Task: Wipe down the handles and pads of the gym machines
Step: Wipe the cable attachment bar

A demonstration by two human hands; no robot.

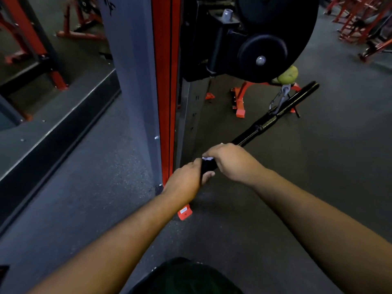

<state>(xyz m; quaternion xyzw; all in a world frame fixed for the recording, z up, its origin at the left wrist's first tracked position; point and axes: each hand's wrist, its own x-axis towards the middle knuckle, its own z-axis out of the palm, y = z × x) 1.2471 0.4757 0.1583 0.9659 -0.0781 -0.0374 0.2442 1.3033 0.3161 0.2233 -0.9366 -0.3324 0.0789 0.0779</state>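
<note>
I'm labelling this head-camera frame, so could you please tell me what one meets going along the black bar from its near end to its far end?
Left hand gripping the near end of the bar → right hand holding a white cloth against it → bare black bar → silver clip → far tip, below the yellow-green ball.

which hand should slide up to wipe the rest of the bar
Right. The right hand already wraps the black bar with a bit of white cloth at its fingers, and the unwiped length runs up from it. The left hand grips the near end, steadying it.
</note>
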